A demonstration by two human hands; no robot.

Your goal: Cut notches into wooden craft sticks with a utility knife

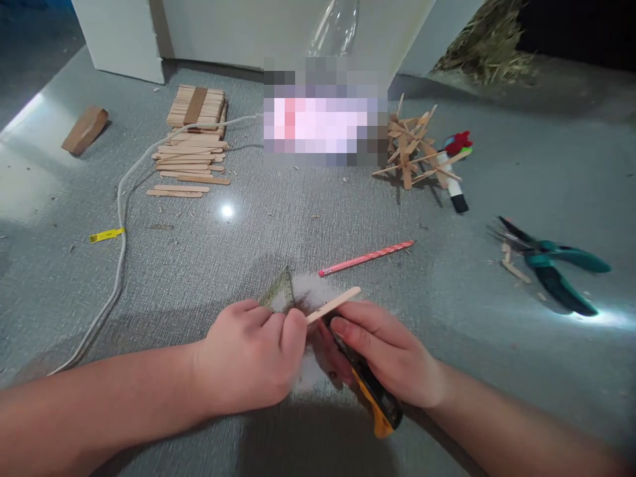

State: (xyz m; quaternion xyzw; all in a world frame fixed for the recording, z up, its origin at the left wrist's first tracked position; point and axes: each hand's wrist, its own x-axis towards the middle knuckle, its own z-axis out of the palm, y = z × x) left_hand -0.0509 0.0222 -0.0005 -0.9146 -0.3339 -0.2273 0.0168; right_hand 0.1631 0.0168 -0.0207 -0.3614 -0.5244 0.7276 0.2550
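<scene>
Closed in a fist, my left hand [251, 358] grips a wooden craft stick [338, 304] that juts out to the right, past my thumb. My right hand [387, 348] is wrapped around a black and orange utility knife [370, 381]. The knife's front end is close to the underside of the stick; its blade is hidden, so I cannot tell whether it touches the wood. A clear set square [281, 291] shows partly behind my left fist. Just beyond both hands, a pink striped pencil [368, 258] lies on the grey surface.
Bundled craft sticks [196, 106] and loose sticks [189, 162] lie at the back left, crossed by a white cable [120, 245]. Back right are a pile of joined stick pieces [410, 149] and a marker [454, 182]. Teal-handled pliers [546, 265] rest at right, near stick scraps [514, 268].
</scene>
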